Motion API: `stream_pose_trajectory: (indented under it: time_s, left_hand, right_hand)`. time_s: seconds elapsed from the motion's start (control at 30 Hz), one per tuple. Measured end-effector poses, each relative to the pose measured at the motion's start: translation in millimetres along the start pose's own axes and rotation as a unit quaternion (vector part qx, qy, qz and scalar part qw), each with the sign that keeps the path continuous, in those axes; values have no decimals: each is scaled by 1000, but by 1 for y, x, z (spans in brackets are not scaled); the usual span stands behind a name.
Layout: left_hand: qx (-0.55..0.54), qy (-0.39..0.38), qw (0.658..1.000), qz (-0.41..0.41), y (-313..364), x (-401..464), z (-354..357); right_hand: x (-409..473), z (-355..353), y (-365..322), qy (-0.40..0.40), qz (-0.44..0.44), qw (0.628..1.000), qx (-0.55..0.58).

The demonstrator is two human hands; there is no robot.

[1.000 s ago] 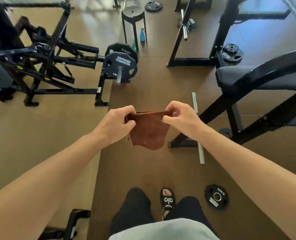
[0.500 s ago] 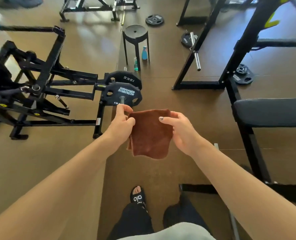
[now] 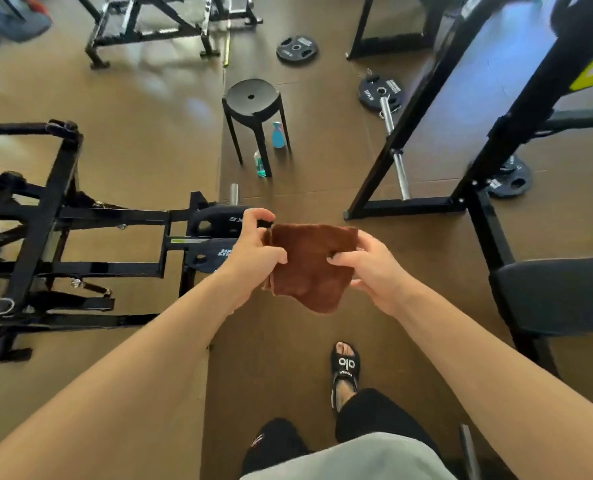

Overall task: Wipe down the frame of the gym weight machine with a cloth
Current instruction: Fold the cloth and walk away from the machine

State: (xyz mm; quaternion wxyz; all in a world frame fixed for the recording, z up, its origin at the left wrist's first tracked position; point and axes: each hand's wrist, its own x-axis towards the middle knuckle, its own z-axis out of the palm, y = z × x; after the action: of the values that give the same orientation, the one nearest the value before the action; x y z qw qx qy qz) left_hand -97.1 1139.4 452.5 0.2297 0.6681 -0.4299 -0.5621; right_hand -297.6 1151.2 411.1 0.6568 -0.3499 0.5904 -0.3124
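Over the brown gym floor point(image 3: 142, 109), with the black weight machine point(image 3: 45, 237) low on my left (a stool point(image 3: 253, 98) stands farther ahead), my left hand point(image 3: 250, 258) and right hand point(image 3: 374, 268) pinch the folded brown cloth point(image 3: 308, 265) by its side edges, clear of the frame.

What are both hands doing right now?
Left hand: closed, pinching the left edge of the folded brown terry cloth.
Right hand: closed, gripping the cloth's right edge.
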Motion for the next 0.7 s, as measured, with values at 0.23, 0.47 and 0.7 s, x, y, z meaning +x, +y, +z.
stream_pose_trajectory:
  time_s: [0.23, 0.47, 0.7]
  left_hand:
    - [-5, 72, 997, -17, 86, 144, -9]
    - [13, 90, 996, -8, 147, 312, -58]
    - [45, 36, 998, -7, 206, 462, -116]
  right_hand:
    - [156, -28, -118, 11, -45, 994, -102]
    - [328, -19, -207, -83, 69, 991, -78]
    - [482, -15, -293, -154, 149, 976, -41]
